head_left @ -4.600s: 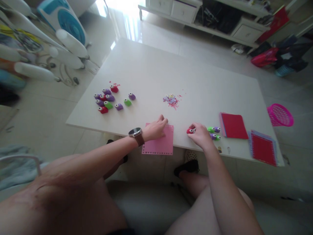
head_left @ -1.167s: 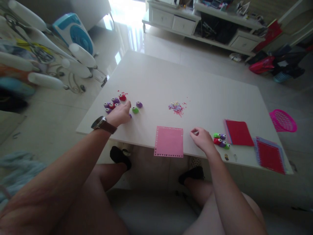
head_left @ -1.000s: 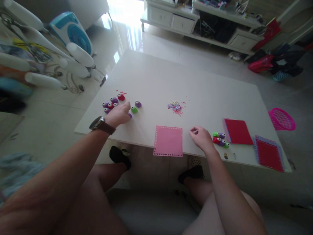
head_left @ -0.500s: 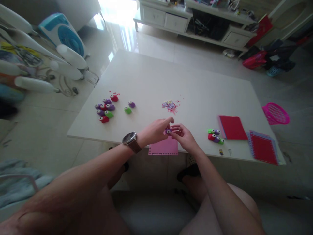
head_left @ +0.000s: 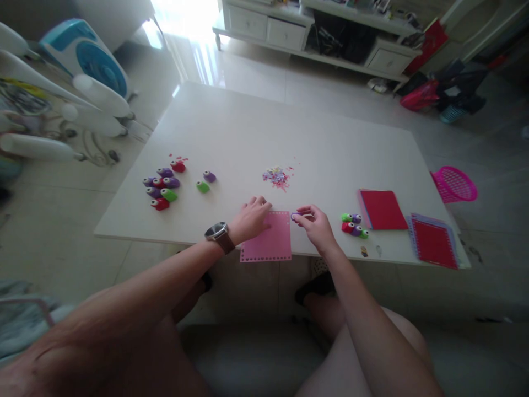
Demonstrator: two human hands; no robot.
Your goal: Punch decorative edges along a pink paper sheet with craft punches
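Note:
A pink sheet of paper (head_left: 268, 240) lies at the table's front edge, small shapes punched along its borders. My left hand (head_left: 250, 220), with a watch on the wrist, rests open over the sheet's upper left part, fingers stretched forward. Just off the sheet's right side, my right hand (head_left: 314, 225) pinches a small purple craft punch (head_left: 295, 216) between thumb and fingers. Beyond the sheet sits a loose pile of tiny punched paper bits (head_left: 278, 177).
Several red, purple and green craft punches (head_left: 168, 194) cluster at the left, with a green one (head_left: 202, 186) and a purple one (head_left: 209, 176) apart. More punches (head_left: 356, 227) stand right, beside red paper stacks (head_left: 384, 210). A pink basket (head_left: 457, 184) is beyond the table's right edge.
My hands have parted: the right one moved right with the purple punch, off the paper. The left now lies flatter over the sheet, uncovering more of it. The whole view shifted slightly.

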